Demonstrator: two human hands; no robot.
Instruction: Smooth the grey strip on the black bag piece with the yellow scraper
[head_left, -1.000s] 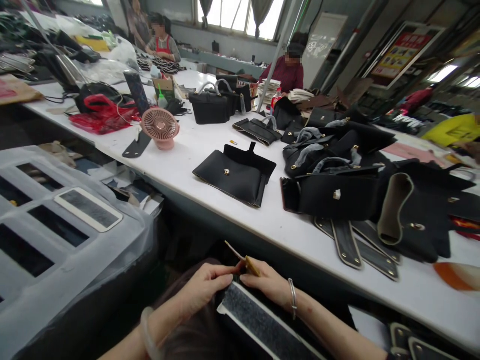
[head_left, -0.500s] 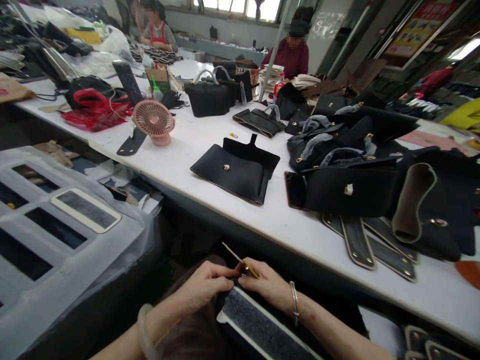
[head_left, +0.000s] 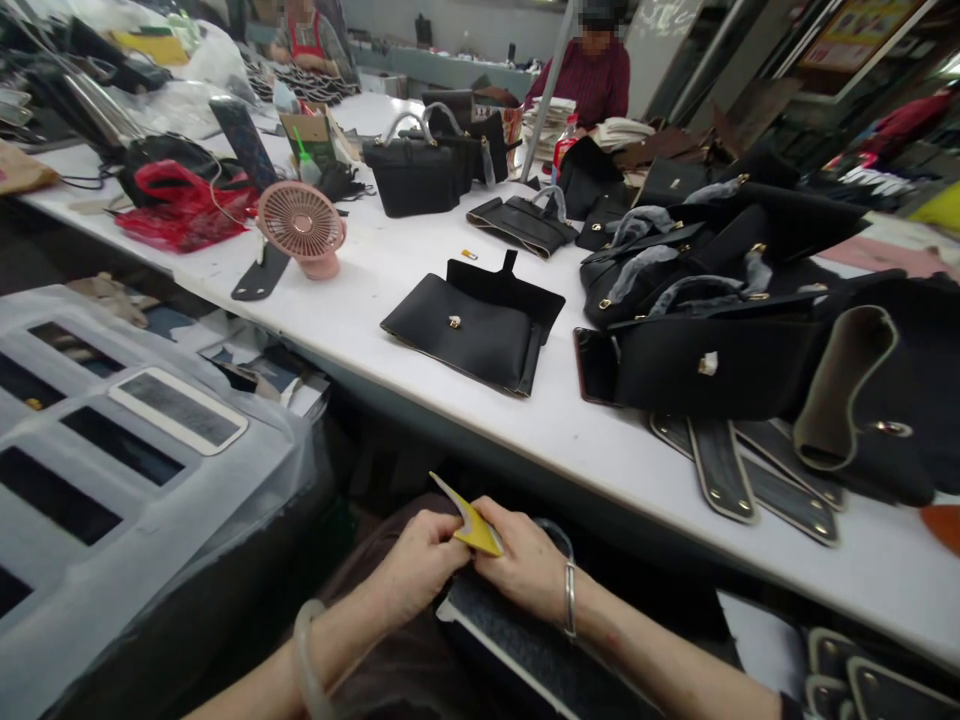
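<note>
Below the table's front edge, over my lap, my left hand [head_left: 416, 565] and my right hand [head_left: 525, 570] meet on a small flat yellow piece [head_left: 469, 522]. Both pinch it, its pointed end sticking up to the left. Under the hands lies a long dark grey strip with a white edge [head_left: 525, 650], partly hidden by my right wrist. On the white table [head_left: 375, 290] just ahead rests a flat black bag panel with a gold clasp [head_left: 469, 330].
Several black bags and straps [head_left: 720, 350] pile up at the right. A pink desk fan [head_left: 300, 225] and a red bag [head_left: 184, 205] sit at the left. A plastic-covered grey rack [head_left: 112, 470] stands beside my left arm. Two people sit at the far side.
The yellow piece has turned from edge-on to show its flat face, and my hands have closed together on it. The camera has tipped slightly downward.
</note>
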